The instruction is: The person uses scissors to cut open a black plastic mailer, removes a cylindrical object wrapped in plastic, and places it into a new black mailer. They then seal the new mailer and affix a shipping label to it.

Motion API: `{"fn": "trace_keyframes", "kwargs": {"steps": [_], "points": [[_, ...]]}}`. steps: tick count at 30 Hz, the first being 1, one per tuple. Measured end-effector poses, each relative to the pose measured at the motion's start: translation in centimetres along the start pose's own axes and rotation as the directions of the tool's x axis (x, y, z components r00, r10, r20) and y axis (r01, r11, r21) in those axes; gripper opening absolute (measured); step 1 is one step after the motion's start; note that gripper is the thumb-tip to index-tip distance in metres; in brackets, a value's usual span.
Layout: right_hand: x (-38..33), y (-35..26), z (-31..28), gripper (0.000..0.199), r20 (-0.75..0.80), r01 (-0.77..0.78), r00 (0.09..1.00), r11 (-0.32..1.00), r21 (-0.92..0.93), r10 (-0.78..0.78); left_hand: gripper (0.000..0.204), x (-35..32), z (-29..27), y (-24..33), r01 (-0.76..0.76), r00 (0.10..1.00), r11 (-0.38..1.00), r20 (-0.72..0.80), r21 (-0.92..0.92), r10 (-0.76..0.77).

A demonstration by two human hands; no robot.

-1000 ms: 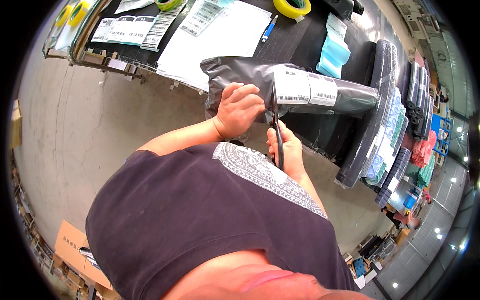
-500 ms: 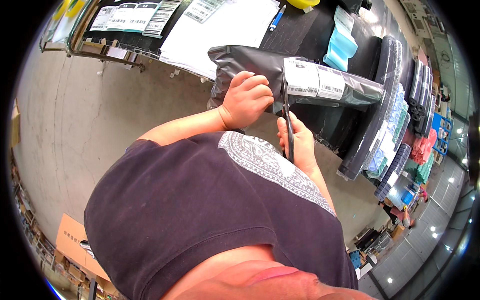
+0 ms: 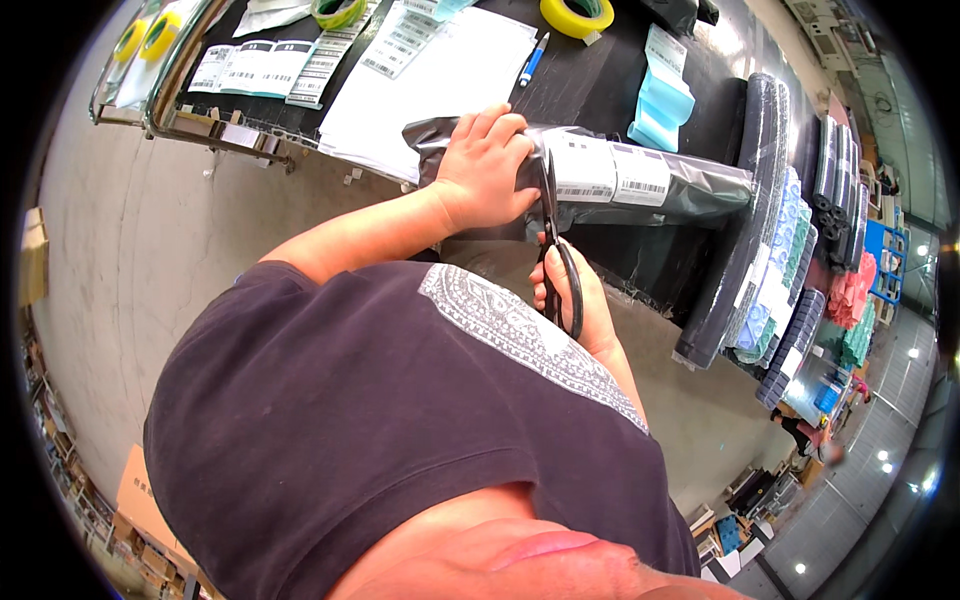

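The left hand [image 3: 487,165] lies flat and spread over a grey plastic mailer bag [image 3: 690,195], rolled into a long bundle at the near edge of the black worktable [image 3: 590,80]. The right hand [image 3: 575,295] has its fingers through the loops of black scissors [image 3: 553,245], blades pointing up against the bag just beside the left hand's fingertips — whether the blades are parted or closed I cannot tell from here.

The film looks thin, glossy and slippery, light for its bulk, soft enough to crumple and slide under a blade. That is why the palm pressing it down near the cut line looks like the right hold — firm, close to the scissors, fingers kept clear of the edge. White barcode labels [image 3: 610,172] sit on the roll to the right of the blades; I judge that stiffer patch a good second place to pin it.

Farther back lie white sheets [image 3: 430,80], a blue pen [image 3: 533,62], and a yellow tape roll [image 3: 577,15].
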State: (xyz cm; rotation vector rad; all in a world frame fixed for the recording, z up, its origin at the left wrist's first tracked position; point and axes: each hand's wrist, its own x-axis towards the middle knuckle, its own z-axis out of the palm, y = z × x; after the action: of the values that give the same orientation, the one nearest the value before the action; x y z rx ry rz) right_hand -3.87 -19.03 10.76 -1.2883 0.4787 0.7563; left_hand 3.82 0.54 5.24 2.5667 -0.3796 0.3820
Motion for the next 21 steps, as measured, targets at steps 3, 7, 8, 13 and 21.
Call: {"fn": "trace_keyframes", "kwargs": {"steps": [3,7,8,13,21], "points": [[0.0,-0.6,0.0,0.044,0.012,-0.020,1.000,1.000,-0.016,0.020,0.049,0.0,0.7,0.3,0.041,0.998,0.998,0.045,0.043,-0.043],[0.2,-1.0,-0.6,0.043,0.025,-0.013,1.000,0.998,-0.056,0.015,0.031,0.1,1.1,0.0,0.001,0.994,1.000,-0.111,0.019,0.001],[0.4,-0.9,-0.7,0.044,0.063,-0.023,0.998,0.995,-0.099,0.030,0.026,0.1,1.1,-0.2,-0.014,0.988,1.000,-0.154,0.015,0.016],[0.4,-1.4,-0.4,0.041,0.056,-0.002,0.998,0.981,-0.195,0.013,0.015,0.4,-0.1,0.1,-0.066,0.972,0.998,-0.223,0.022,0.070],[-1.3,-2.6,2.0,0.040,-0.063,-0.097,0.994,0.978,-0.187,0.087,0.013,1.4,-0.6,-1.2,-0.179,0.965,0.979,-0.209,-0.095,0.156]]}}
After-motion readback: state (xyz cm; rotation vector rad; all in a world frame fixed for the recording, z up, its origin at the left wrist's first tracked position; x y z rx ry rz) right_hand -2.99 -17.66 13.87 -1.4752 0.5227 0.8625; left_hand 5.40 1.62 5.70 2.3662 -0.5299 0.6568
